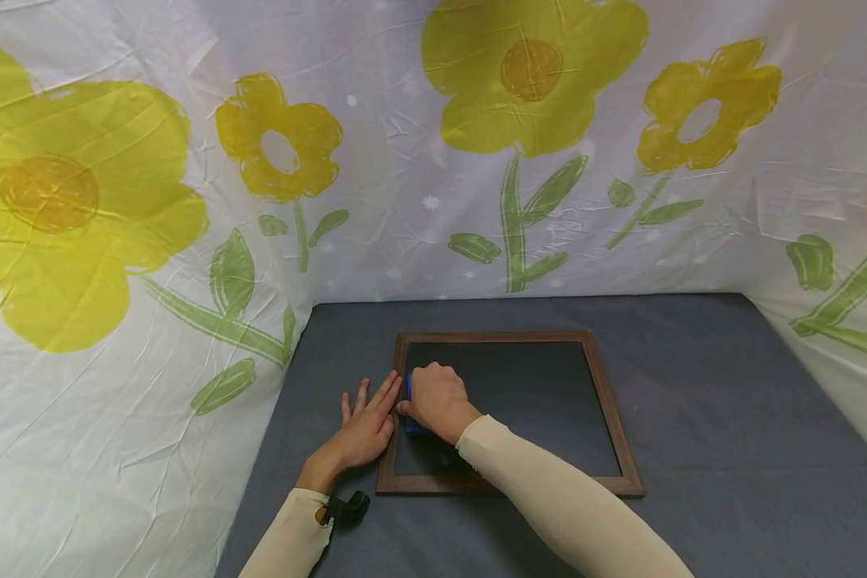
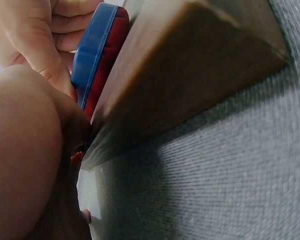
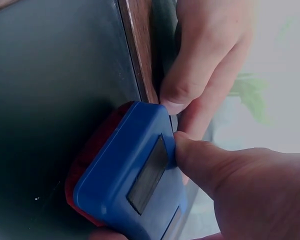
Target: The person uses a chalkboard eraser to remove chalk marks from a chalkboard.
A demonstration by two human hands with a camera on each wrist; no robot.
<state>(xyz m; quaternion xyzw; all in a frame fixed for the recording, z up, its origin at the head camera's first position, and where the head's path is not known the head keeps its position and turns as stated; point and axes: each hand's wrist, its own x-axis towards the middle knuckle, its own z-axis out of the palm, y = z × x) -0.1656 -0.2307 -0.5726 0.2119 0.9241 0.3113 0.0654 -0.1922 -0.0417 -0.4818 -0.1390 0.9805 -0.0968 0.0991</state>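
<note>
Now the right hand [image 1: 438, 399] grips a blue eraser [image 3: 131, 172] on the framed chalkboard [image 1: 607, 399], left hand [image 1: 364, 428] flat beside it.

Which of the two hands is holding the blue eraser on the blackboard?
The right hand grips the blue eraser on the blackboard near its left frame edge. The left hand holds nothing; it lies flat on the table beside the wooden frame.

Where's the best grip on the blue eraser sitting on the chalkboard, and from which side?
Take the eraser by its blue plastic back, pinching the two long sides from above. Its red felt lies face down on the chalkboard, so only the back is free. Come in from the board's middle: the wooden frame and the left hand crowd the outer side. The right hand grips it this way.
</note>
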